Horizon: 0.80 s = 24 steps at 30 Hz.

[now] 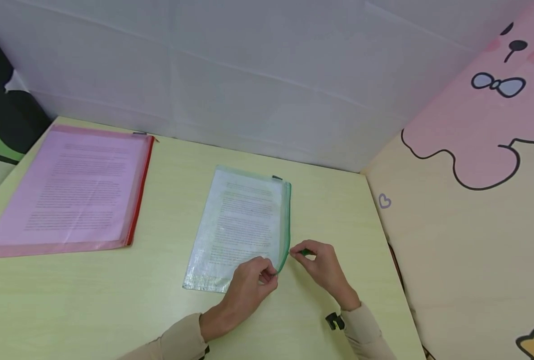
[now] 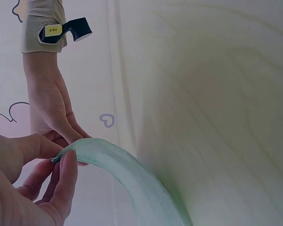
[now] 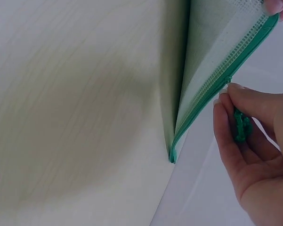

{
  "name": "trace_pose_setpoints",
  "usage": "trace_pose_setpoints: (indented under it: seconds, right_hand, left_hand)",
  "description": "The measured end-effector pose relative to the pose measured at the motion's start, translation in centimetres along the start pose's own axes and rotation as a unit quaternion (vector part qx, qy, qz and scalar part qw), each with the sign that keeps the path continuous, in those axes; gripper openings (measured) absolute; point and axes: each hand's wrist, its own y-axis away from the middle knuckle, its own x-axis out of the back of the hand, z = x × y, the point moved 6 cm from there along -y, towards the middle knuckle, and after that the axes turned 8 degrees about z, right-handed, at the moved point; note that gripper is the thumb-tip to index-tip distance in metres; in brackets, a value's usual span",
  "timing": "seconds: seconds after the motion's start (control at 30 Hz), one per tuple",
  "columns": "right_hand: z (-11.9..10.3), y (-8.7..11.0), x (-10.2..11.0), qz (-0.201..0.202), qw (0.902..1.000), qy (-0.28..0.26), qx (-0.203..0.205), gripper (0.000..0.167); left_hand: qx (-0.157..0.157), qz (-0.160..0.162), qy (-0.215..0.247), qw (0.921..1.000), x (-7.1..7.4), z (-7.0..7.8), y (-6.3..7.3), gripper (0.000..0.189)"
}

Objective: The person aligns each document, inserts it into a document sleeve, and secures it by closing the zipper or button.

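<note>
A clear mesh zip document pouch (image 1: 244, 225) with a printed sheet inside lies on the table, its green zipper (image 1: 289, 215) along the right side. My left hand (image 1: 250, 282) pinches the near right corner at the zipper's end and lifts that edge into a curve, seen in the left wrist view as a pale green strip (image 2: 127, 169). My right hand (image 1: 325, 270) pinches the zipper pull between thumb and forefinger, partway along the zipper; its green tab (image 3: 242, 126) hangs inside the curled fingers. The slider is mostly covered by the fingertips.
A larger pink zip pouch (image 1: 79, 185) with a red zipper (image 1: 140, 195) and a printed sheet lies at the left of the pale wooden table (image 1: 172, 320). A white cloth wall (image 1: 257, 75) stands behind. On the right is a panel (image 1: 465, 240) with cartoon drawings.
</note>
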Motion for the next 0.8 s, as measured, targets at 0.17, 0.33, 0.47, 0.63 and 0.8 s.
trace_pose_setpoints:
  seconds: [0.17,0.33,0.47,0.63,0.8]
  right_hand:
    - [0.3,-0.4,-0.1,0.007,0.9999,0.005,0.005,0.012]
    - [0.6,-0.9,0.0,0.016,0.9998,0.012,0.006,0.011]
    - [1.0,-1.3,0.1,0.028,0.9995,0.016,0.007,0.011]
    - [1.8,-1.8,0.2,0.042,0.9988,0.021,0.011,0.011]
    - [2.4,-2.2,0.2,0.052,0.9983,0.024,0.005,0.011]
  left_hand:
    - [0.003,0.007,-0.001,1.0,0.3,0.2,0.2,0.019]
    - [0.001,0.014,0.002,0.9999,0.6,0.4,0.3,0.021]
    - [0.002,0.016,0.002,0.9999,0.9,0.6,0.5,0.021]
    - [-0.008,0.026,0.003,0.9996,1.2,1.1,0.9,0.023]
    - [-0.016,0.038,-0.001,0.9992,1.6,1.5,1.2,0.024]
